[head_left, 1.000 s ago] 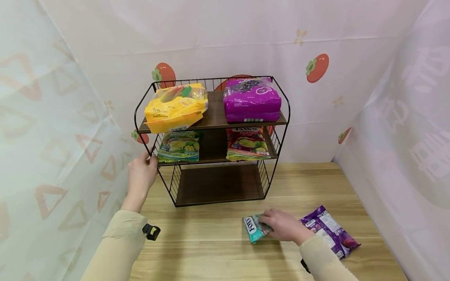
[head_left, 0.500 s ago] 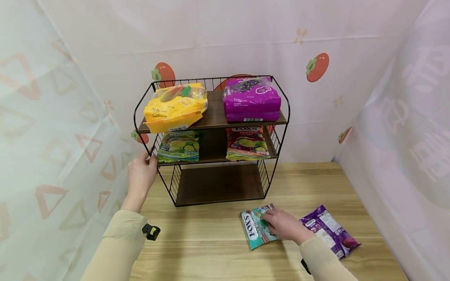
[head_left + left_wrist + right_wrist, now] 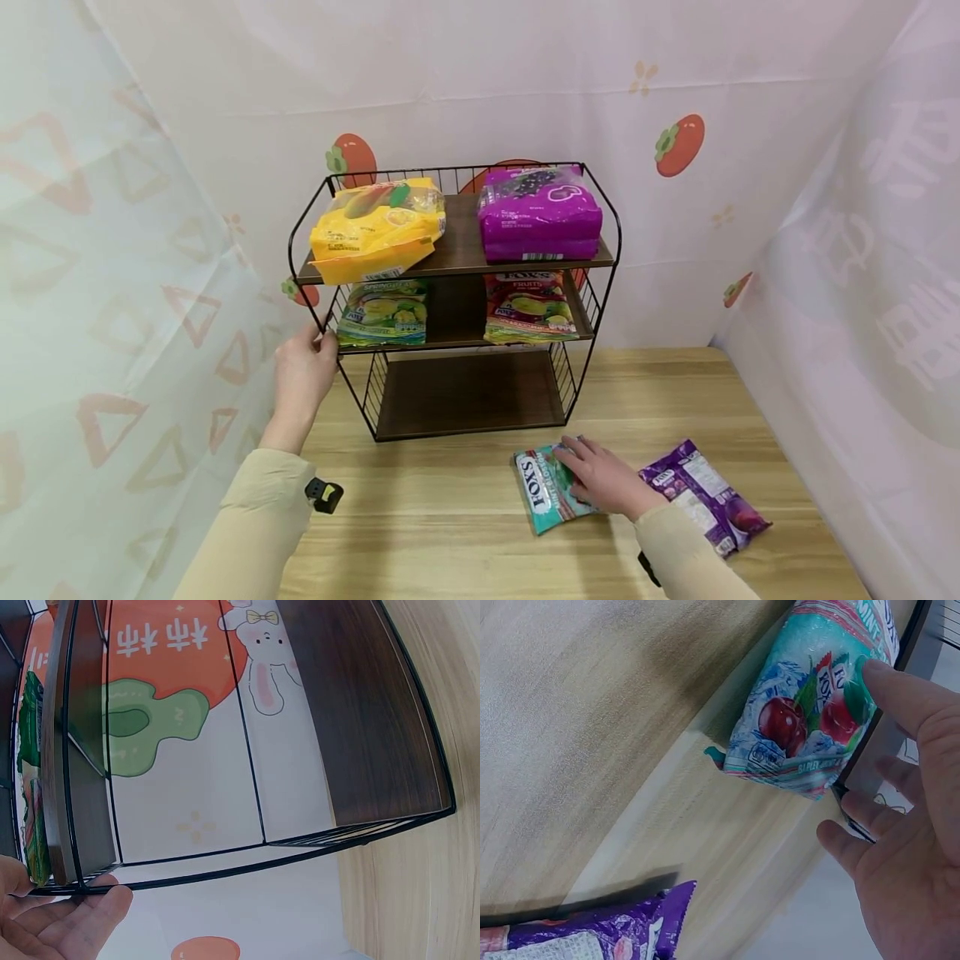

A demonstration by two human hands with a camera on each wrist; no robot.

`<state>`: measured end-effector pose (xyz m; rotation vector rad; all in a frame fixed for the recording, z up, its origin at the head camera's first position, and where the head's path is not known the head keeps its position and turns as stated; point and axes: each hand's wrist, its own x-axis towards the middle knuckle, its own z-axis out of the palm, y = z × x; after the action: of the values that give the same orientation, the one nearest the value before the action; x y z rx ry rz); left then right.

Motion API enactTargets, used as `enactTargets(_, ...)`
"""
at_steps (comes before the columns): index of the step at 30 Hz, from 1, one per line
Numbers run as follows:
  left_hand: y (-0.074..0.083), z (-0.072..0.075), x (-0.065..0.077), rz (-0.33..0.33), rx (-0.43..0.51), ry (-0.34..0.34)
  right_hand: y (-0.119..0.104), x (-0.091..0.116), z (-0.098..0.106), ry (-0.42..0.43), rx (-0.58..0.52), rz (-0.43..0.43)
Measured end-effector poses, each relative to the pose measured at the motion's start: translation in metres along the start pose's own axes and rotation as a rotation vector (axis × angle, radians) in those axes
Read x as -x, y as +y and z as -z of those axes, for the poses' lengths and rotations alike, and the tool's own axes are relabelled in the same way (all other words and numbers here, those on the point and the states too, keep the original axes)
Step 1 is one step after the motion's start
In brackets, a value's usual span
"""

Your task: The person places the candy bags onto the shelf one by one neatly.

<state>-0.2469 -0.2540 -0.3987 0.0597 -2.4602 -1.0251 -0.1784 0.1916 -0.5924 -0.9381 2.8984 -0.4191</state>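
Observation:
My left hand [image 3: 303,371] grips the left side of a black wire rack with dark wooden shelves [image 3: 468,392], at the middle shelf. In the left wrist view its fingers [image 3: 97,915] curl round the black wire. On the table, in front of the rack's right side, lies a teal bag of Fox's candy [image 3: 555,500] with cherries printed on it. My right hand [image 3: 611,479] is over the bag's right part, fingers loosely extended. In the right wrist view one fingertip [image 3: 876,671] is right at the bag's edge, and the other fingers are spread apart from it.
A purple candy bag [image 3: 708,492] lies right of the right hand. On the top shelf sit a yellow bag [image 3: 378,225] and a purple bag [image 3: 538,215]. The middle shelf holds a green bag [image 3: 384,312] and a red bag [image 3: 528,308]. Printed cloth walls [image 3: 795,275] enclose the table.
The teal bag has gone from partly raised in the right hand's grasp to lying flat on the table. The right fingers have loosened and spread. The left hand stays on the rack.

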Motion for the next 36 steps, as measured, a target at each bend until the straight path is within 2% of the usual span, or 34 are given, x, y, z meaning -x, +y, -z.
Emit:
enactTargets(7,0.001,0.001,0.001,0.024,0.016,-0.011,0.005,-0.001,-0.008,-0.085,-0.003,-0.05)
enactTargets(13,0.001,0.001,0.0,0.011,0.006,-0.005,0.006,-0.002,-0.01,-0.126,-0.014,-0.079)
enactTargets(19,0.0,0.0,0.0,0.001,0.006,0.002,0.006,-0.004,-0.01,-0.116,-0.004,-0.111)
enactTargets(27,0.0,-0.001,0.0,0.003,0.014,0.007,0.004,-0.006,-0.012,-0.044,0.048,-0.138)
enactTargets(36,0.0,-0.001,0.0,0.007,0.019,0.005,0.001,-0.006,-0.011,-0.055,0.024,-0.252)
